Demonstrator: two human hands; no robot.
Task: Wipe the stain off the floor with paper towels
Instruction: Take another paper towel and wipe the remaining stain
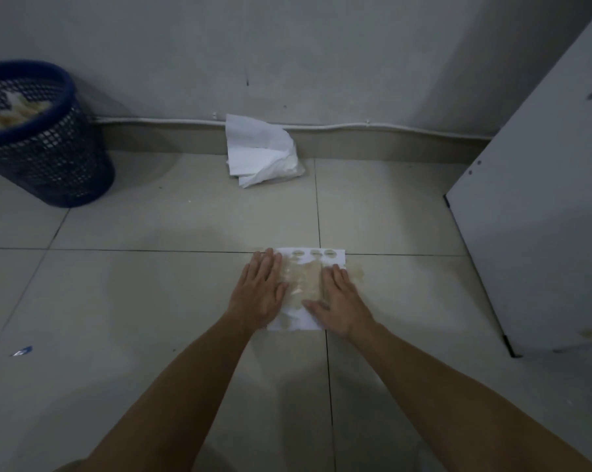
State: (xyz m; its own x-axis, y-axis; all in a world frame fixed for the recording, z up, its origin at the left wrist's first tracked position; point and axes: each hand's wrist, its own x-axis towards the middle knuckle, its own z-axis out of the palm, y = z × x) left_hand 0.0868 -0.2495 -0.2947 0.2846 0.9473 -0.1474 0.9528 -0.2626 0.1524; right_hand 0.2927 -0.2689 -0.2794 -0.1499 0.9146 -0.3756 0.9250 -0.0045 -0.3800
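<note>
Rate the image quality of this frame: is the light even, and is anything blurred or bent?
Head view: dim and uneven, darkest at the corners, brighter on the floor tiles in the middle. Wide-angle bending curves the baseboard cable. The left hand and right hand pressing the paper towel look slightly soft; no glare.

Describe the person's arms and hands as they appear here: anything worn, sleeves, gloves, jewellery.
Both forearms are bare from the bottom edge of the picture to the wrist; no sleeve shows. The left hand and right hand wear no gloves, and no watch, ring or bracelet is visible. The dim, soft image hides finer marks.
</note>
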